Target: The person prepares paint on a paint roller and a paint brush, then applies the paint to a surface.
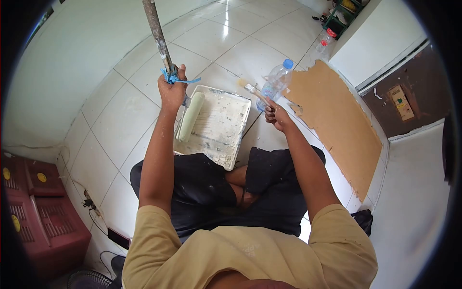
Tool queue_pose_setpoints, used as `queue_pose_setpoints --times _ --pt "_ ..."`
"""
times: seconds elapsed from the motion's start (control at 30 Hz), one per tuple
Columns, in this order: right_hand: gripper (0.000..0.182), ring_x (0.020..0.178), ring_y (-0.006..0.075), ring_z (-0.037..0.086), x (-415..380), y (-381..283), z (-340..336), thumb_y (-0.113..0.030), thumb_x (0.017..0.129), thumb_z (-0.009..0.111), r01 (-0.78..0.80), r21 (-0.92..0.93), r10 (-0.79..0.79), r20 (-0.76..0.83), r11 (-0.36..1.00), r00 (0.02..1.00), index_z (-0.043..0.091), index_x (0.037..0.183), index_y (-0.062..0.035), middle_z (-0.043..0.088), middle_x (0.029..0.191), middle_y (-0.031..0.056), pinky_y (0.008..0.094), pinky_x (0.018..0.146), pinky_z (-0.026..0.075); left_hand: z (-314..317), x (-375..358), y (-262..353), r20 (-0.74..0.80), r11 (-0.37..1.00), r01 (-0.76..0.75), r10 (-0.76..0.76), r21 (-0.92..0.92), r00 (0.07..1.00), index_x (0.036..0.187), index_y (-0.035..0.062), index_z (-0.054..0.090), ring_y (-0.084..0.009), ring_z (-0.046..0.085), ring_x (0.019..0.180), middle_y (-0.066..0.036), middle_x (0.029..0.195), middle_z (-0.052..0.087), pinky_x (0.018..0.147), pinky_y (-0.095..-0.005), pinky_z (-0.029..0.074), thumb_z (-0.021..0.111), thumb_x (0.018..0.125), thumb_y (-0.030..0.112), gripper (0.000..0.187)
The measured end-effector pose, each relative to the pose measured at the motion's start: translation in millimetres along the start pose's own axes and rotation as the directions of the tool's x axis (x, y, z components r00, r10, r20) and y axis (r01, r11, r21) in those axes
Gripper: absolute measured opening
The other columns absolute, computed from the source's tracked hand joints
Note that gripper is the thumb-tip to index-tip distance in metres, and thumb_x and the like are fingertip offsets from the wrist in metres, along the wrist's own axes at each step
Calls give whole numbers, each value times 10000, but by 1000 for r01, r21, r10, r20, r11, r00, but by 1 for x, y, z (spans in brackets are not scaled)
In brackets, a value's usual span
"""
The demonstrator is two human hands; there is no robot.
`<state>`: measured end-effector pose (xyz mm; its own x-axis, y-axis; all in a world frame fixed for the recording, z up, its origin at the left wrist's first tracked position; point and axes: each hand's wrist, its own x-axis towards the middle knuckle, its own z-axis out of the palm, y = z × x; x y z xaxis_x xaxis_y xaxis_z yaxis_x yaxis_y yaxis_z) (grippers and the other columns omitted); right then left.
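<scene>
My left hand (172,91) is closed round the lower end of a paint roller, where its paint-spattered pole (158,33) is bound with a blue tie (172,77). The pale green roller sleeve (191,117) lies along the left side of a white paint tray (244,107), which is coated with dried, flaking paint. In my right hand (276,115) is a paintbrush (250,88), its light bristles pointing up and left. Just beyond the brush, a clear plastic bottle with a blue cap (288,63) stands on the floor.
A brown board (332,115) with ragged edges lies at the right. Behind it are a red-capped bottle (326,40) and a green rack (342,18). A maroon plastic cabinet (43,212) stands at left, near cables, a power strip (91,202) and a fan (89,279).
</scene>
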<state>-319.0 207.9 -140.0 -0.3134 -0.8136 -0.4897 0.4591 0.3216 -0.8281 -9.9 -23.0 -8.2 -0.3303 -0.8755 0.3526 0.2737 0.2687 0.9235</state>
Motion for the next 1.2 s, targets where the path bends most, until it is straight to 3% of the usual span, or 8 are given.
queue_pose_setpoints --times 0.27,0.57,0.67,0.77,0.9,0.97,1.03,1.2 --pt "533 606 281 578 17 12 1 -467 1067 501 339 -781 -541 2 525 841 642 874 9 591 667 116 397 618 466 22 -10 60 -65 994 -86 82 -67 995 695 108 475 -79 448 463 6 557 493 432 -272 344 679 1017 191 390" --pt "502 665 396 598 -21 -12 30 -429 1081 478 447 -812 -866 -137 376 481 616 973 41 629 725 211 460 645 463 28 8 -11 13 998 55 -55 26 998 703 95 496 -80 445 470 14 559 485 441 -275 341 686 1015 213 383" --pt "476 577 226 515 -8 3 -8 -462 1066 518 113 -706 -240 -84 699 967 590 884 -29 549 651 71 390 577 424 29 0 -13 13 998 18 -19 59 1000 727 104 481 -76 426 459 20 560 461 428 -269 321 673 1023 202 366" --pt "383 574 124 396 -14 -3 -9 -402 1075 551 -241 -281 209 -137 929 968 503 802 -138 420 658 -32 298 551 358 26 -5 -7 3 998 0 0 62 1000 723 103 475 -77 414 457 20 559 453 427 -271 315 672 1023 202 373" --pt "415 563 83 317 -18 -10 12 -449 1080 526 268 -201 -275 -6 942 961 454 782 -168 325 656 -64 255 568 335 16 -3 -2 -17 999 37 -37 -14 999 719 107 463 -81 409 455 19 558 445 427 -273 321 665 1028 208 382" --pt "453 556 179 491 -18 -14 24 -450 1082 498 359 -366 -375 31 858 927 569 833 -78 520 659 9 333 592 434 14 1 -5 -23 998 45 -46 -37 999 716 108 455 -84 408 454 18 560 445 427 -273 323 660 1031 210 389" --pt "489 758 358 681 -30 -5 39 -437 1088 461 301 -917 -655 61 261 753 645 961 -2 711 839 166 468 739 517 13 3 -7 -49 999 32 -32 -13 998 721 105 456 -81 404 458 18 564 444 427 -276 316 660 1031 211 386" --pt "476 1002 470 664 10 43 3 -418 1087 400 95 -994 -169 103 -54 980 620 1200 -11 687 1024 318 583 903 507 12 2 0 -56 998 49 -51 -41 997 726 100 460 -79 396 460 16 572 439 430 -276 317 648 1033 203 375"
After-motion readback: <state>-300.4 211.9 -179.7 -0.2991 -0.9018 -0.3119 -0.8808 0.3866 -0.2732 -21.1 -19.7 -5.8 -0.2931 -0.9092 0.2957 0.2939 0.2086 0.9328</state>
